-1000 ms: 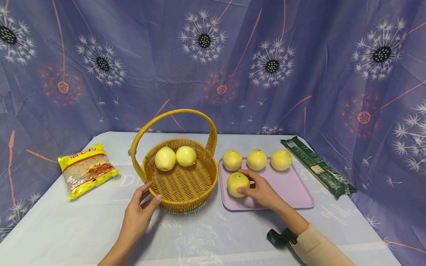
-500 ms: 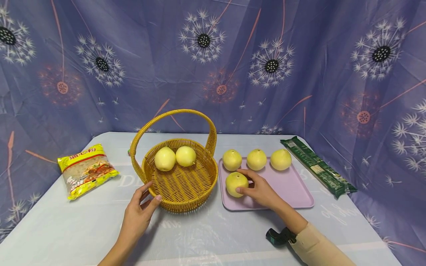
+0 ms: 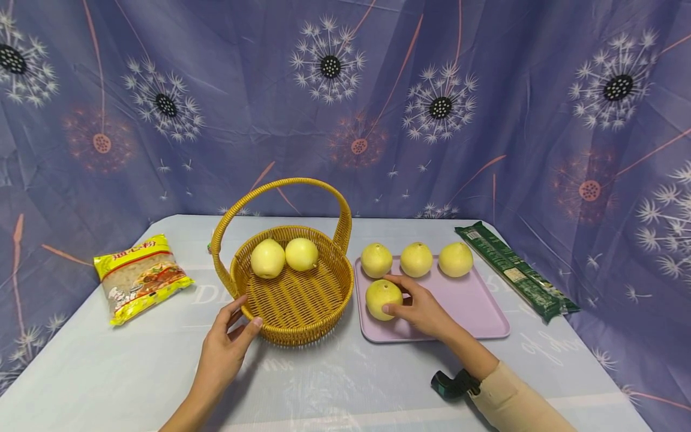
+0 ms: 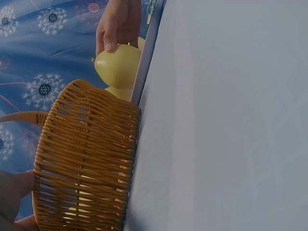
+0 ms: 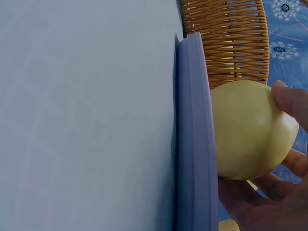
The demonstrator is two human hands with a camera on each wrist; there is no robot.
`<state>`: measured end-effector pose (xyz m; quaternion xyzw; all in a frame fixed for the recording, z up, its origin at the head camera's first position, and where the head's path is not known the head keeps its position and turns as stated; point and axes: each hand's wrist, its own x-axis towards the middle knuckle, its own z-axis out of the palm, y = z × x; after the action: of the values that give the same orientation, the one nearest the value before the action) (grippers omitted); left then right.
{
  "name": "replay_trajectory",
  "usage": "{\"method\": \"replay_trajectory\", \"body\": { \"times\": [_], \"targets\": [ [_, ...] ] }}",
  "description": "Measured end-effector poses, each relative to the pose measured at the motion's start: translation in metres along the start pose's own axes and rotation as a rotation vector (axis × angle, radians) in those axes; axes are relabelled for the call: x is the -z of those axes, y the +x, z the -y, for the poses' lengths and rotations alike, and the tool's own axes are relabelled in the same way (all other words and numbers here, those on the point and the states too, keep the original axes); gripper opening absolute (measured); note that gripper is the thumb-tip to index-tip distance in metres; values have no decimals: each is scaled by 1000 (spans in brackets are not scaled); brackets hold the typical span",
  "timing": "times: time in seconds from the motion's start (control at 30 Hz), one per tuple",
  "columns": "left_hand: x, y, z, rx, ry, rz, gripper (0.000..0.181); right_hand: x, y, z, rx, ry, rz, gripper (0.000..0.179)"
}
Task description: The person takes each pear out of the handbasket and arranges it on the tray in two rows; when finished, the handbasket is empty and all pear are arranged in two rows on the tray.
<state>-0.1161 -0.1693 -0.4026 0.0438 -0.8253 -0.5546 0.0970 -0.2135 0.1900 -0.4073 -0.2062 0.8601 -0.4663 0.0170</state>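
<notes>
In the head view my right hand (image 3: 421, 309) grips a round yellow-green pear (image 3: 384, 300), thumb on the near side and fingers behind. That pear is at the left part of the pink tray (image 3: 459, 306); whether it bears on the tray is hard to tell. Three more pears sit along the tray's back, such as the middle pear (image 3: 416, 259). My left hand (image 3: 227, 345) touches the near-left rim of a woven basket (image 3: 297, 300) with thumb and fingertips. Inside the basket lie two pears (image 3: 267, 258). In the right wrist view, fingers (image 5: 291, 103) wrap the gripped pear (image 5: 250, 130).
A yellow food packet (image 3: 143, 278) lies at the left of the table (image 3: 324, 390). Long green packages (image 3: 515, 273) lie along the right side. The basket's tall handle (image 3: 294, 182) arches over its opening. A patterned curtain (image 3: 259, 108) hangs behind.
The right hand shifted the pear very slightly left during the first half second, and it has stayed put since. The left hand and basket have not visibly moved.
</notes>
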Motion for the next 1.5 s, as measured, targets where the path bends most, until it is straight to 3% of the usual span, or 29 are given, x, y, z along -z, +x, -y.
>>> {"method": "replay_trajectory", "body": {
  "times": [0.53, 0.87, 1.5],
  "targets": [
    [0, 0, 0, 21, 6, 0, 58, 1, 0, 2, 1, 6, 7, 64],
    [0, 0, 0, 6, 5, -4, 57, 8, 1, 5, 44, 9, -10, 65],
    [-1, 0, 2, -8, 14, -20, 57, 13, 17, 54, 181, 20, -31, 62]
  ]
}}
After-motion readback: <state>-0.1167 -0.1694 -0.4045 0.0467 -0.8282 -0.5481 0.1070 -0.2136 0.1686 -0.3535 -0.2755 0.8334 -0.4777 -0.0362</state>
